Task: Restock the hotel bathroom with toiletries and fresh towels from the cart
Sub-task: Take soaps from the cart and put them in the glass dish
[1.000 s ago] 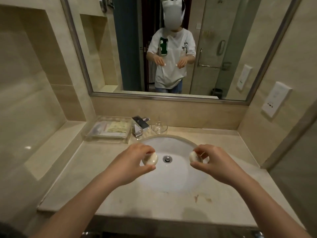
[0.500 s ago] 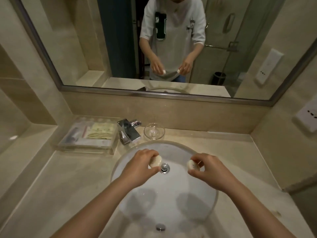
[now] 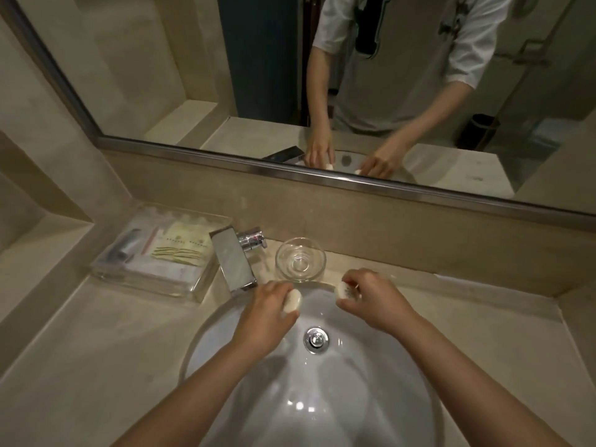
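While left hand [image 3: 266, 314], right hand [image 3: 377, 301] pinch soaps [image 3: 293, 301], glass [image 3: 300, 260] stands near.

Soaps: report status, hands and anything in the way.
Hands: left hand pinches one soap, right hand pinches second soap. Both over back edge of sink, just short of glass dish. Faucet left of dish, not blocking.

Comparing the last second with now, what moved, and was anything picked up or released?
The left hand and right hand moved forward over the sink toward the glass dish, each still pinching its soap: left soap, right soap. Nothing was picked up or let go. The camera leaned closer. The glass dish, faucet and amenity tray stayed put.
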A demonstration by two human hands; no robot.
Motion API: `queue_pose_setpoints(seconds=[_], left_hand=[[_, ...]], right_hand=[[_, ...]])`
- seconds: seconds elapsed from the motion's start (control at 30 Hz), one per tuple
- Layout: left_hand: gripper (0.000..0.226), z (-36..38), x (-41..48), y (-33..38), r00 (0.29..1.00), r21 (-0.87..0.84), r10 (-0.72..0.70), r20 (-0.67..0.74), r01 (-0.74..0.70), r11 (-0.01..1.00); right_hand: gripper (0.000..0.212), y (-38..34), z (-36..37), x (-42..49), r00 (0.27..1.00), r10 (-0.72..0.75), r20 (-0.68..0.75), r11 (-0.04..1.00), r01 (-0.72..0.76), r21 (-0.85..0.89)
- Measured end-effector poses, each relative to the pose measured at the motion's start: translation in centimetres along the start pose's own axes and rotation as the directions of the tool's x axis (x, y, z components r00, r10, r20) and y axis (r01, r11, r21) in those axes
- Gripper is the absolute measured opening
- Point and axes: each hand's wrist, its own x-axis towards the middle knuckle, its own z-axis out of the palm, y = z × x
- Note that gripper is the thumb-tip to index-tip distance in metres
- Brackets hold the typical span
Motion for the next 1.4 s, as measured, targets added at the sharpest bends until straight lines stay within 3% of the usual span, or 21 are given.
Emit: queue_pose_setpoints(seconds=[0.13, 0.33, 0.63, 0.83, 1.03, 1.2, 1.4], left_hand=[[0.042, 0.8, 3.6, 0.2, 0.996, -0.04, -0.038, -0.078, 0.035, 0.999], [0.042, 2.4, 6.8, -0.9, 0.974, -0.015, -0.114, -0.195, 0.113, 0.993], [0.048, 2.7, 9.4, -2.0, 0.987, 0.143, -0.105, -0.124, 0.122, 0.982], [0.05, 2.9, 10.0, -2.6, 0.989, 0.169, -0.103, -0.105, 0.119, 0.978], [0.044, 2.8, 9.7, -2.6, 0.986, 0.147, -0.118, -0.117, 0.135, 0.98], [0.044, 3.0, 9.6, -2.7, 0.98, 0.071, -0.132, -0.146, 0.143, 0.987], [0.044, 3.3, 9.4, -2.8, 0.978, 0.056, -0.128, -0.166, 0.139, 0.989]], right_hand=[[0.029, -0.6, 0.6, 4.3, 0.999, -0.037, 0.0, 0.997, 0.037, -0.064], [0.044, -1.8, 3.0, 8.6, 0.998, -0.067, -0.005, 0.992, 0.066, -0.105], [0.035, -2.1, 4.7, 12.1, 0.996, -0.091, 0.023, 0.954, 0.094, -0.285], [0.049, -1.7, 4.8, 13.1, 0.988, -0.112, 0.104, 0.908, 0.144, -0.392], [0.039, -1.6, 4.9, 13.3, 0.984, -0.155, 0.086, 0.938, 0.174, -0.299], [0.052, -0.8, 4.7, 11.9, 0.986, -0.158, -0.046, 0.98, 0.162, 0.119], [0.052, 0.1, 4.5, 11.4, 0.987, -0.152, -0.053, 0.983, 0.146, -0.11]])
